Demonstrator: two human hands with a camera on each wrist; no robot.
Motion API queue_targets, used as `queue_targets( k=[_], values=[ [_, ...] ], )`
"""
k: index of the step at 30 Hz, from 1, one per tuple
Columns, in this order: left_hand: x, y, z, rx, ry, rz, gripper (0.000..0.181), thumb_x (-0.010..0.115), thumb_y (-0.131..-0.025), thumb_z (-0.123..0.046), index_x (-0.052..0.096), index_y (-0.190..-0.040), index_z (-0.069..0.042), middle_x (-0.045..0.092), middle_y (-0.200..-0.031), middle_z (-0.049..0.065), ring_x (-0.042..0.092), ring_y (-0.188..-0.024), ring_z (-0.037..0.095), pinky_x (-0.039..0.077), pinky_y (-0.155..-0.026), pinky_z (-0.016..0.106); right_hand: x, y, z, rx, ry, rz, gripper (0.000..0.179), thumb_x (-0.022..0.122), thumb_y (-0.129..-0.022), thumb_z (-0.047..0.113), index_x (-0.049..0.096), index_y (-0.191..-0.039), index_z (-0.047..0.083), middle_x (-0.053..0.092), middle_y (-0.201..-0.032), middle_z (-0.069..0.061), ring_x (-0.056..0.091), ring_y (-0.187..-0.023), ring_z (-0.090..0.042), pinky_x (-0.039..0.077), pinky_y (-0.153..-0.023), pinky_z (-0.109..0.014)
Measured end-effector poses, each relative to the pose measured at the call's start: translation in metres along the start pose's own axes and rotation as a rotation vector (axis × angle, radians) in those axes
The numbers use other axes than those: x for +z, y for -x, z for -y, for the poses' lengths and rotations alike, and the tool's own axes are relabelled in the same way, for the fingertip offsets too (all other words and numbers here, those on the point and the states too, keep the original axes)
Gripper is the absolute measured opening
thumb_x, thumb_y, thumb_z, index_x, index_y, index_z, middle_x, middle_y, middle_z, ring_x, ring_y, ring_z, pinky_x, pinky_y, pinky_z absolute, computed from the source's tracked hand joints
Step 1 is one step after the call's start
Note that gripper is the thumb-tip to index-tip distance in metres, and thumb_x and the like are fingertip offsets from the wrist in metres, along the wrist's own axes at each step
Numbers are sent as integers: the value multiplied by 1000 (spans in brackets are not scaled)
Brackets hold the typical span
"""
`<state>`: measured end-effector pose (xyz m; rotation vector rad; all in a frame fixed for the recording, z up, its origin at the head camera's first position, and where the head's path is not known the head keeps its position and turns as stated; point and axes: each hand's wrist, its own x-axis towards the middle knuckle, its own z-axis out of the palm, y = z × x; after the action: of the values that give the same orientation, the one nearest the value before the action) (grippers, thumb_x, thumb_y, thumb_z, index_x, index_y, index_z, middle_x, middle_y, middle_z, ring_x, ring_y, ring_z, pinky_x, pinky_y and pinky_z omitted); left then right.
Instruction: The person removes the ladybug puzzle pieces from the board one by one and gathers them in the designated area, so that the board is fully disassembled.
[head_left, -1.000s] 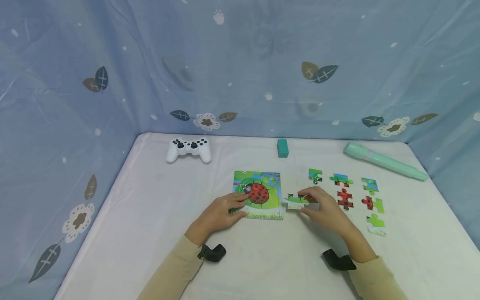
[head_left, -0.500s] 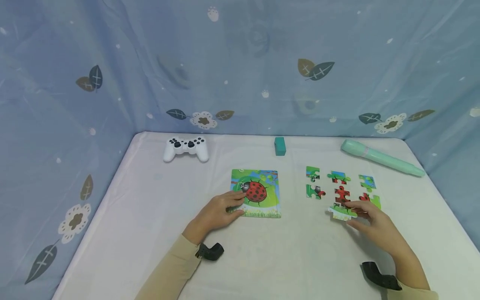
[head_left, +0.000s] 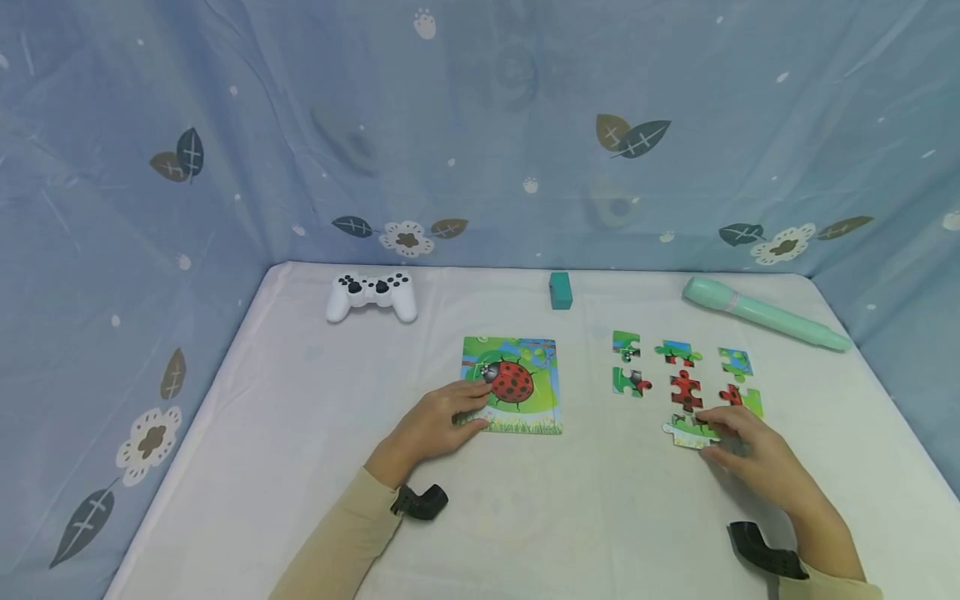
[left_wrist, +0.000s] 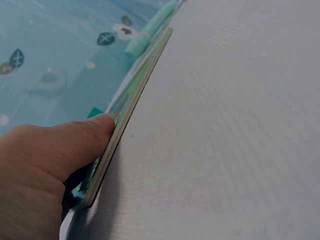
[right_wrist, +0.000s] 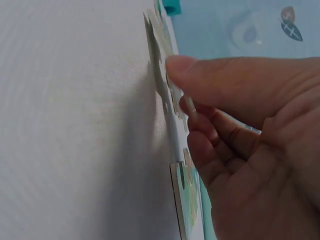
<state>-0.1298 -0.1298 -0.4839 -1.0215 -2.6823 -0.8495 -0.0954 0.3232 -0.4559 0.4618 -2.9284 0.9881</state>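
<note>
A square ladybug puzzle board [head_left: 525, 414] lies flat on the white table. My left hand [head_left: 431, 429] rests on its left side, fingers and thumb lying on the picture. In the left wrist view the thumb [left_wrist: 85, 142] touches the board's edge area. My right hand [head_left: 768, 462] pinches a green-and-white puzzle piece [head_left: 684, 435] between thumb and fingers, just below a red puzzle piece [head_left: 686, 390]. From the right wrist, the pinched piece [right_wrist: 157, 55] appears nearly edge-on and slightly tilted. Part of it is hidden by fingers.
Several puzzle pieces sit in loose rows, including a blue-green one [head_left: 735, 362] and a green-and-red one [head_left: 628, 381]. Behind are a white game controller [head_left: 372, 296], a teal block [head_left: 560, 291] and a mint-green wand-shaped object [head_left: 765, 315]. Patterned blue cloth [head_left: 480, 150] encloses the table.
My right hand has carried the pinched puzzle piece rightward from beside the board to below the red piece, then lowered it slightly. The left hand has stayed on the board.
</note>
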Motion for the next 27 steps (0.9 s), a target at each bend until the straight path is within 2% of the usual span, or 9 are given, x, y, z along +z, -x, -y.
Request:
queue_targets(
  k=[4,9,15,18,23,25,27],
  values=[
    [-1,0,0,9,-4,-2,40,70,-86,-27,66,-118,-3,61,-129,5,55,-123,24,44,-106,36,1,-1,0,-2,20,4,41,75,-81,17,61,-118,8,54,-119,-11,28,-104,22,29,-77,-2],
    [-2,0,0,27,-1,-14,40,71,-85,-26,66,-117,-2,61,-130,7,54,-125,25,44,-106,37,2,0,2,-26,0,-35,44,77,-79,14,60,-118,4,53,-118,-9,30,-104,22,27,-78,2],
    [-1,-1,-1,11,6,-9,40,70,-86,-27,66,-118,-3,60,-131,6,54,-124,24,44,-106,36,2,-8,17,-40,-25,-69,47,77,-79,14,58,-122,6,55,-116,-5,37,-102,19,33,-79,-1],
    [-1,0,-2,1,12,-11,40,70,-86,-27,67,-118,-4,60,-131,5,54,-124,24,44,-106,36,7,-18,29,-90,-25,-65,48,77,-78,13,59,-122,6,58,-114,-5,48,-101,10,36,-81,0],
    [0,1,-1,-9,27,-31,41,71,-84,-28,67,-118,-4,59,-133,5,53,-125,23,44,-106,35,26,-42,52,-214,-57,-22,47,77,-78,10,59,-120,3,61,-114,-8,61,-100,-19,44,-86,-5],
    [-1,2,0,-8,35,-45,44,73,-83,-29,66,-118,-3,58,-133,7,53,-125,23,44,-105,36,35,-53,65,-256,-88,11,47,77,-77,8,59,-120,3,61,-115,-9,61,-102,-26,49,-89,-14],
    [-3,2,2,-12,41,-61,48,74,-82,-30,66,-119,-2,58,-133,8,53,-125,24,45,-105,37,45,-64,78,-277,-111,50,47,77,-78,9,59,-121,3,62,-116,-10,61,-103,-27,52,-90,-26]
  ],
)
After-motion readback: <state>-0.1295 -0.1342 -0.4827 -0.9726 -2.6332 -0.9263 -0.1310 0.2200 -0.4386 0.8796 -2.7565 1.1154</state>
